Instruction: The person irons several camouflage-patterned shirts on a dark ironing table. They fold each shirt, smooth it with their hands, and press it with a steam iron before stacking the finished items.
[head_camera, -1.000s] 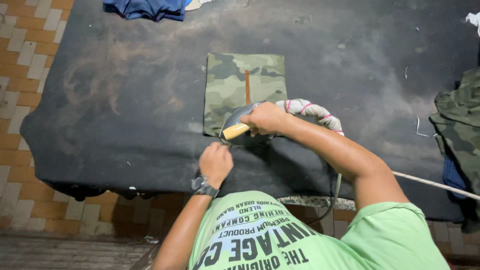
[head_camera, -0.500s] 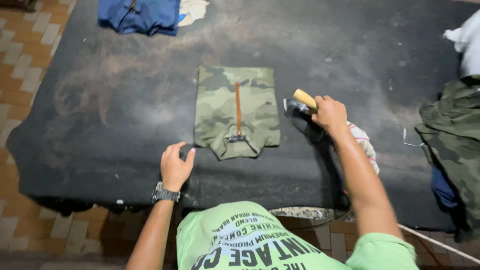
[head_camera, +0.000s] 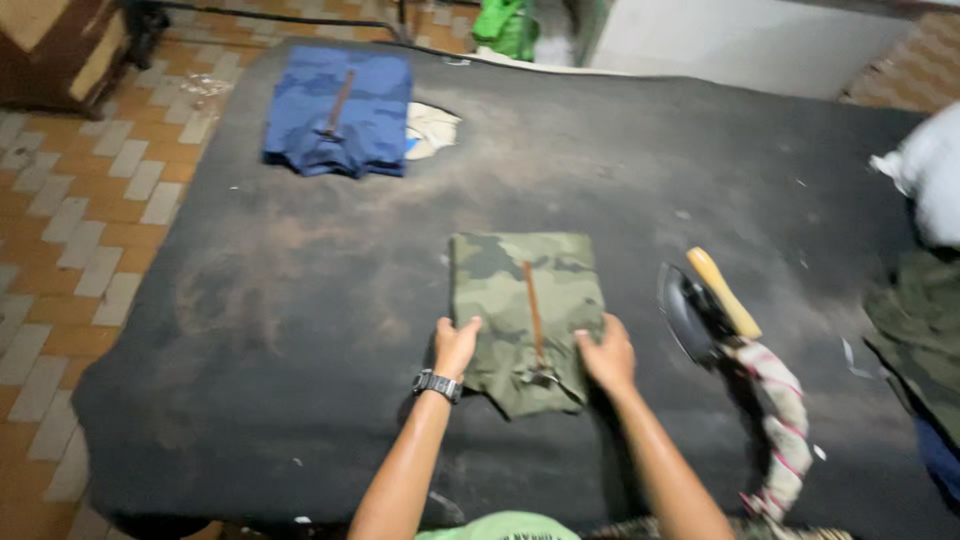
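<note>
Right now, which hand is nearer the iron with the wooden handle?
Right. The right hand rests on the folded camouflage garment's right edge, beside the iron; the left hand is at its left edge.

I see wide bare cloth on the black table left of the folded camouflage piece, out to the left edge. Rightward, the iron blocks passage; blue folded cloth occupies the far left corner.
</note>
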